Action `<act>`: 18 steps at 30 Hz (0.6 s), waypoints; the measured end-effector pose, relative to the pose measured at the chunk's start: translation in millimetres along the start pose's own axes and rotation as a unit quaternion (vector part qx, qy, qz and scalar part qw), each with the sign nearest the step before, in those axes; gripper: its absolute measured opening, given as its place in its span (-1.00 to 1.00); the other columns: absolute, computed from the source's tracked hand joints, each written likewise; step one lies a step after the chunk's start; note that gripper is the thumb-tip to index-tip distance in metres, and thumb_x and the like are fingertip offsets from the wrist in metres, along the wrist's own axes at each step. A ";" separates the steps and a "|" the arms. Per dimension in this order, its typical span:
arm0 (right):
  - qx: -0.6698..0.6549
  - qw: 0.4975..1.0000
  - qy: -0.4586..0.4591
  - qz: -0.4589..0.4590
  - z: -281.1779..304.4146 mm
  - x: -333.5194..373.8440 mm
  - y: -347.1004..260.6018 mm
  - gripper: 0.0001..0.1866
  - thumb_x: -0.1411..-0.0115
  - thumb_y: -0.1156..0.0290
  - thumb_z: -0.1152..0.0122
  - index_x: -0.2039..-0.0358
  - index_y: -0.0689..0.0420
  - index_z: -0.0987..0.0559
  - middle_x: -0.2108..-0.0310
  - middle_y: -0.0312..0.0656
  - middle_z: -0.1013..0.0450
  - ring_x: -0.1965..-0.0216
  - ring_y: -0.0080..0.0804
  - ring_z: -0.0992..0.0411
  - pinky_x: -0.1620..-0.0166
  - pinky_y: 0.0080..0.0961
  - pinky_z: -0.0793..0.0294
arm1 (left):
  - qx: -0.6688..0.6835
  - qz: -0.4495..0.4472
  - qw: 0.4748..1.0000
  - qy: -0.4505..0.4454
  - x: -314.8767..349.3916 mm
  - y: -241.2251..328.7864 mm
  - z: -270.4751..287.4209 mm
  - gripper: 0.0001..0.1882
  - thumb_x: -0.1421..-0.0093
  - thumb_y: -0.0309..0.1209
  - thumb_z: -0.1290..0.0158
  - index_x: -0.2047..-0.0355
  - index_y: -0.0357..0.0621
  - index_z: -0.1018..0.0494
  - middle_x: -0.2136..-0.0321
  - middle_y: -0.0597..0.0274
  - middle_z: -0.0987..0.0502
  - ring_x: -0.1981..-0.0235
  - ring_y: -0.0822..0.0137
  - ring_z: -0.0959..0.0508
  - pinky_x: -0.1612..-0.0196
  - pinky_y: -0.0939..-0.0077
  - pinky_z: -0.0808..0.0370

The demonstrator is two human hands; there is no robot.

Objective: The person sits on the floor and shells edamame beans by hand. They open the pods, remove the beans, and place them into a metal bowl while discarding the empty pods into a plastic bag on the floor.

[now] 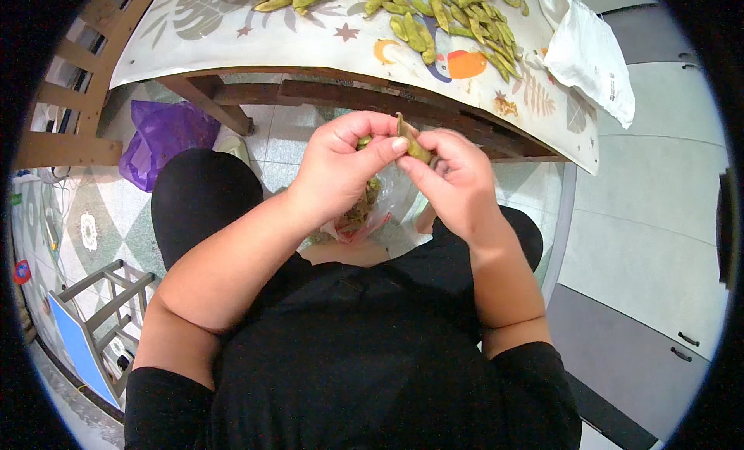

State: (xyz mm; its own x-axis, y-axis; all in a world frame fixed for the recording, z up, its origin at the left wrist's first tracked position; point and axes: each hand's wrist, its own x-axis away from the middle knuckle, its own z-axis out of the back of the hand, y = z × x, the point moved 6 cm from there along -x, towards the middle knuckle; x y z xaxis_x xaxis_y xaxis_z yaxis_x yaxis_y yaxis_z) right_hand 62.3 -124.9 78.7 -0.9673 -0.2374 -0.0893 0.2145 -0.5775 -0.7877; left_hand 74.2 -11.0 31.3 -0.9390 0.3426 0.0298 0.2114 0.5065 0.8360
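Note:
My left hand (345, 159) and my right hand (457, 179) meet in front of me, just short of the table's near edge. Between them is a yellow-green bean pod (417, 149), its upper end brownish and apparently split. Left thumb and fingers pinch one side of it; the right fingertips grip the other. Something small and green shows in the curl of my left fingers, too covered to name. Below the hands, between my knees, a clear plastic bag (397, 193) holds brownish-green plant bits (360, 211), partly hidden by my left wrist.
Many bean pods (473, 20) lie spread on the patterned tablecloth (325, 43). At the table's right corner hangs a white bag (593, 62). A purple bag (167, 136) sits on the floor at left, with a blue-topped stool (84, 345) nearer. Grey cabinets (643, 194) stand right.

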 end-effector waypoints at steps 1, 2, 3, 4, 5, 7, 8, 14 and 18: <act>-0.051 0.998 -0.042 -0.024 -4.1 1.9 3.4 -0.81 0.04 0.42 -0.13 0.42 0.24 -0.44 0.60 -0.20 -0.35 0.59 -0.51 -0.30 0.50 -0.61 -0.29 | 0.006 -0.010 1.000 -0.005 -0.3 -1.4 1.1 -0.90 -0.03 -0.49 -0.01 0.41 -0.16 -0.36 0.39 0.32 -0.44 0.41 0.56 -0.37 0.38 0.74 -0.29; -0.118 0.989 -0.059 -0.059 -6.1 3.8 7.2 -0.83 0.01 0.41 -0.10 0.42 0.23 -0.44 0.61 -0.25 -0.35 0.60 -0.56 -0.28 0.51 -0.64 -0.28 | -0.003 0.002 1.000 -0.012 0.1 -2.5 1.3 -0.90 -0.03 -0.49 -0.01 0.41 -0.16 -0.36 0.38 0.30 -0.44 0.40 0.54 -0.38 0.36 0.72 -0.31; -0.186 0.975 -0.075 -0.093 -8.2 5.4 9.5 -0.85 -0.02 0.41 -0.08 0.43 0.22 -0.44 0.62 -0.29 -0.35 0.61 -0.60 -0.27 0.52 -0.67 -0.27 | -0.011 0.013 1.000 -0.018 0.6 -2.1 1.4 -0.90 -0.03 -0.49 0.00 0.41 -0.16 -0.35 0.37 0.29 -0.44 0.38 0.53 -0.38 0.34 0.70 -0.32; -0.253 0.955 -0.091 -0.126 -10.3 7.2 11.1 -0.86 -0.04 0.40 -0.05 0.44 0.21 -0.44 0.62 -0.33 -0.35 0.61 -0.65 -0.25 0.53 -0.69 -0.26 | -0.020 0.024 0.999 -0.025 0.8 -1.9 0.6 -0.90 -0.03 -0.49 0.00 0.41 -0.16 -0.35 0.36 0.28 -0.44 0.37 0.51 -0.39 0.31 0.68 -0.33; -0.267 0.946 -0.110 -0.146 -10.4 8.5 11.1 -0.86 -0.06 0.40 -0.02 0.44 0.21 -0.44 0.63 -0.35 -0.34 0.63 -0.67 -0.24 0.55 -0.72 -0.24 | -0.021 0.022 0.999 -0.035 0.6 0.0 -2.0 -0.91 -0.03 -0.49 0.00 0.42 -0.16 -0.34 0.35 0.27 -0.44 0.37 0.50 -0.40 0.30 0.67 -0.34; -0.296 0.925 -0.148 -0.184 -9.8 11.5 11.7 -0.85 -0.10 0.39 0.03 0.45 0.20 -0.44 0.65 -0.40 -0.32 0.65 -0.73 -0.21 0.59 -0.78 -0.19 | -0.022 0.017 0.998 -0.056 0.6 2.5 -6.9 -0.92 -0.03 -0.49 0.01 0.44 -0.16 -0.34 0.35 0.25 -0.44 0.36 0.48 -0.41 0.29 0.64 -0.36; -0.318 0.915 -0.157 -0.192 -10.6 12.6 11.6 -0.84 -0.10 0.38 0.03 0.45 0.20 -0.44 0.65 -0.40 -0.32 0.66 -0.73 -0.20 0.60 -0.80 -0.17 | -0.015 0.019 0.997 -0.070 1.1 1.2 -7.3 -0.92 -0.03 -0.50 0.01 0.43 -0.16 -0.35 0.35 0.24 -0.44 0.37 0.48 -0.41 0.30 0.63 -0.36; -0.393 0.880 -0.163 -0.212 -20.6 16.8 19.2 -0.80 -0.13 0.34 0.06 0.42 0.22 -0.43 0.65 -0.35 -0.32 0.70 -0.74 -0.17 0.64 -0.84 -0.14 | -0.129 -0.015 0.991 -0.041 3.7 3.8 -2.5 -0.92 -0.02 -0.51 0.00 0.43 -0.21 -0.42 0.39 0.21 -0.44 0.44 0.48 -0.42 0.34 0.62 -0.37; -0.472 0.830 -0.151 -0.256 -29.6 21.5 23.1 -0.77 -0.13 0.28 0.05 0.46 0.19 -0.44 0.64 -0.35 -0.34 0.67 -0.73 -0.23 0.63 -0.84 -0.16 | -0.224 -0.081 0.971 -0.037 2.5 10.7 -0.7 -0.92 -0.02 -0.51 0.00 0.46 -0.25 -0.43 0.44 0.23 -0.44 0.46 0.47 -0.42 0.37 0.62 -0.38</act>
State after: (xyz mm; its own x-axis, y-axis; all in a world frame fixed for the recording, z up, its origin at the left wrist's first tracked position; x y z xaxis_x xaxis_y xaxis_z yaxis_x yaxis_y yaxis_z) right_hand 42.4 -120.2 40.5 -0.7899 -0.4176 0.4491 -0.5544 0.1732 -0.8140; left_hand 74.0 -5.3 40.7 -0.9241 0.3524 -0.1476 -0.0919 0.1697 0.9812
